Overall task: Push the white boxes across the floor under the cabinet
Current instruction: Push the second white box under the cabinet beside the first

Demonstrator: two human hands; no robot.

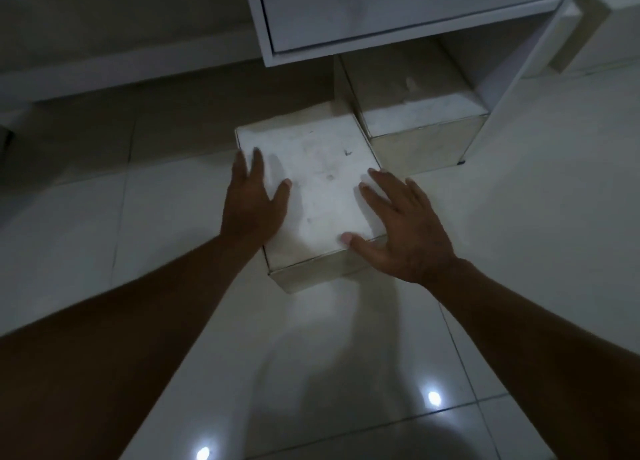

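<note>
A white box (318,182) sits on the tiled floor in front of the cabinet (398,16), in the middle of the head view. My left hand (254,200) lies flat against its left side, thumb on the lid, fingers straight. My right hand (401,227) rests spread on the box's near right corner, fingers on the lid and right edge. A second white box (408,113) stands just behind and to the right, partly beneath the cabinet's drawer section, its back end hidden.
The cabinet's white side panel (512,78) comes down to the floor right of the second box. A long low white ledge (104,71) runs along the back left, dark underneath. Glossy floor tiles (519,234) spread on both sides.
</note>
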